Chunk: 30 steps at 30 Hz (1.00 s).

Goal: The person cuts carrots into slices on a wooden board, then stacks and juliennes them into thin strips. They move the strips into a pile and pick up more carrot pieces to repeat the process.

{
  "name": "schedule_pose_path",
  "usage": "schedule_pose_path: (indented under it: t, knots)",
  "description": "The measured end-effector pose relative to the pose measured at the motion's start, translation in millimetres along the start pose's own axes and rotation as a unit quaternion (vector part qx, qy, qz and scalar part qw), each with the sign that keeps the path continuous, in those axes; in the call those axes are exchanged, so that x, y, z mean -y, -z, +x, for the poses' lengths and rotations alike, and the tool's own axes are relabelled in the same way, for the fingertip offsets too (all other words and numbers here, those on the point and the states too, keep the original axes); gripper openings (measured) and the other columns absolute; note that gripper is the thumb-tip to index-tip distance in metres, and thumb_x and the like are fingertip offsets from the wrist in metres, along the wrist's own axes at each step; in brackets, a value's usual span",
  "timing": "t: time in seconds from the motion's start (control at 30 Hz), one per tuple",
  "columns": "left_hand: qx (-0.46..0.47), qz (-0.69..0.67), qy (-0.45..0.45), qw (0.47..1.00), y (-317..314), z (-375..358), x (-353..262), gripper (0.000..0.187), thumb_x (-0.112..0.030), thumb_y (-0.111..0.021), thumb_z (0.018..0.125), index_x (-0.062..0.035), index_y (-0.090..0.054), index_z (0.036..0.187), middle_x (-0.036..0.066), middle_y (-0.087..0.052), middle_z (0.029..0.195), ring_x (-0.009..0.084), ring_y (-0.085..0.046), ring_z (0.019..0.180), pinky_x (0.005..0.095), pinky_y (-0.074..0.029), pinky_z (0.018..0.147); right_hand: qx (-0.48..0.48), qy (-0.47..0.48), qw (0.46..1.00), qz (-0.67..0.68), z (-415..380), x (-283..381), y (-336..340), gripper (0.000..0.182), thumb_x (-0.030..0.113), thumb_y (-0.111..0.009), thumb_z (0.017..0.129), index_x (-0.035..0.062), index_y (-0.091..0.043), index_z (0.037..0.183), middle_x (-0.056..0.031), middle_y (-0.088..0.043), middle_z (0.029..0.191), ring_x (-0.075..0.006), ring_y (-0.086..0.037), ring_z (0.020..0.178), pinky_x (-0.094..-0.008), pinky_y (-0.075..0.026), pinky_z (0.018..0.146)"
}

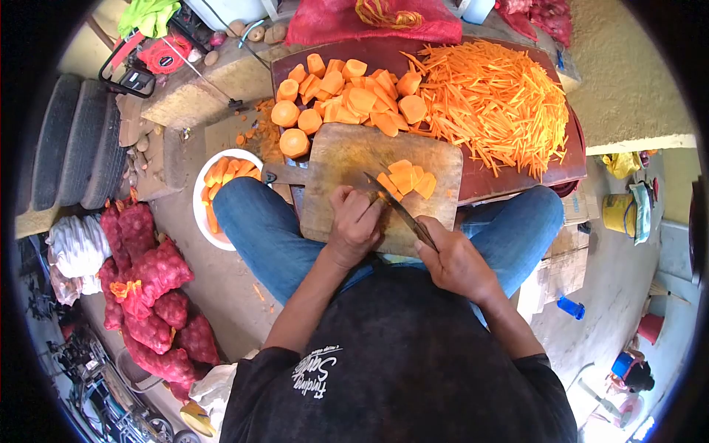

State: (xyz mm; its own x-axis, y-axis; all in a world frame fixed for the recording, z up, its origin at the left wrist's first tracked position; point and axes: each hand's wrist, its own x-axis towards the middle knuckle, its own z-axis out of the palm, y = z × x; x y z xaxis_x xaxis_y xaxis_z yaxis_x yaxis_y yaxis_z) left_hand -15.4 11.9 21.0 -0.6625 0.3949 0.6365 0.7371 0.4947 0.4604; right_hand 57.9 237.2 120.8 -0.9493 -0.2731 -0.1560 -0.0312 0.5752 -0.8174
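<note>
My right hand (456, 260) is wrapped round the handle of a knife (402, 214), whose blade slants up and left over a worn wooden cutting board (332, 159). Curled up close beside the blade, my left hand (356, 224) presses on a carrot piece, of which only a bit of orange shows at the fingertips. Several flat carrot slices (405, 177) lie on the board just beyond the blade. Past the board, chunks of peeled carrot (362, 100) are heaped on a dark red table (476, 193), with a large pile of carrot sticks (495, 103) to their right.
A white basin (198, 214) of peeled carrots stands on the floor by my left knee. Red mesh sacks (159, 295) and tyres (66, 144) are at the left. A yellow bucket (619, 213) stands right. Another person (634, 371) is at the far lower right.
</note>
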Motion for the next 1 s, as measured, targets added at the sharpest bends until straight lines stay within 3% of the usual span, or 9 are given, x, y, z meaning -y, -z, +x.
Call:
schedule_pose_path:
  t: [0.2,0.33,0.53,0.63,0.73,0.9,1.0]
  knots:
    - [-0.012,0.001,-0.003,1.0,-3.7,-0.2,0.5,0.029,0.003,-0.075,0.075,-0.0021,-0.075,0.104,0.009,-0.061,0.094,0.0278,-0.064,0.088,0.0499,-0.047,0.1,0.015,-0.035,0.999,-0.026,1.1,-20.0,-3.5,0.028,0.012,-0.067,0.106,-0.0019,-0.062,0.13,-0.0327,-0.07,0.094,-0.0553,-0.071,0.095,-0.0558,-0.056,0.08]
    - [-0.01,0.015,0.006,1.0,-6.7,-1.5,1.4,0.029,0.003,-0.077,0.076,-0.0019,-0.076,0.105,0.009,-0.061,0.093,0.0278,-0.064,0.087,0.0499,-0.047,0.099,0.039,-0.054,0.998,0.022,3.9,-12.8,11.7,0.028,0.018,-0.067,0.107,-0.0007,-0.059,0.127,-0.0356,-0.072,0.097,-0.0573,-0.072,0.099,-0.0594,-0.057,0.083]
    - [-0.007,0.026,0.012,1.0,-8.0,-4.2,1.0,0.029,0.002,-0.082,0.079,-0.0016,-0.077,0.107,0.009,-0.066,0.094,0.0285,-0.066,0.088,0.0504,-0.048,0.099,0.002,-0.014,0.999,0.043,0.1,12.0,14.3,0.028,0.014,-0.067,0.108,-0.0004,-0.059,0.13,-0.0346,-0.072,0.098,-0.0571,-0.072,0.1,-0.058,-0.057,0.083]
    - [-0.012,0.021,0.014,1.0,-5.8,-1.0,-0.6,0.034,0.004,-0.082,0.073,-0.0015,-0.078,0.107,0.01,-0.07,0.097,0.0301,-0.068,0.089,0.0523,-0.05,0.1,0.0,-0.023,0.999,0.047,0.3,3.8,8.5,0.028,0.013,-0.066,0.109,-0.003,-0.062,0.132,-0.0278,-0.069,0.091,-0.0517,-0.071,0.088,-0.0498,-0.055,0.078]
    - [-0.012,0.016,0.016,1.0,-4.0,-1.5,-2.4,0.034,0.003,-0.081,0.073,-0.0014,-0.078,0.107,0.009,-0.069,0.095,0.0296,-0.068,0.088,0.0521,-0.05,0.101,0.002,-0.009,0.999,0.036,0.6,4.9,6.7,0.031,0.014,-0.068,0.107,0.0,-0.057,0.133,-0.0348,-0.072,0.097,-0.0572,-0.072,0.098,-0.0591,-0.057,0.081]
    - [0.003,0.008,0.01,1.0,-2.9,-3.6,1.4,0.027,0.001,-0.082,0.08,-0.0007,-0.077,0.106,0.01,-0.067,0.097,0.028,-0.068,0.088,0.0501,-0.048,0.098,0.02,-0.033,0.999,0.021,-0.8,1.9,4.7,0.029,0.015,-0.067,0.108,0.0,-0.057,0.13,-0.0353,-0.072,0.096,-0.0577,-0.072,0.097,-0.0604,-0.056,0.08]
    - [-0.005,-0.004,0.004,1.0,-4.6,-2.5,3.3,0.029,0.003,-0.077,0.078,0.0002,-0.076,0.107,0.011,-0.067,0.098,0.0288,-0.068,0.089,0.0505,-0.048,0.099,0.015,-0.033,0.999,0.012,-3.8,-12.9,-2.1,0.028,0.016,-0.067,0.108,-0.0001,-0.057,0.129,-0.0359,-0.072,0.096,-0.0583,-0.072,0.097,-0.0611,-0.055,0.08]
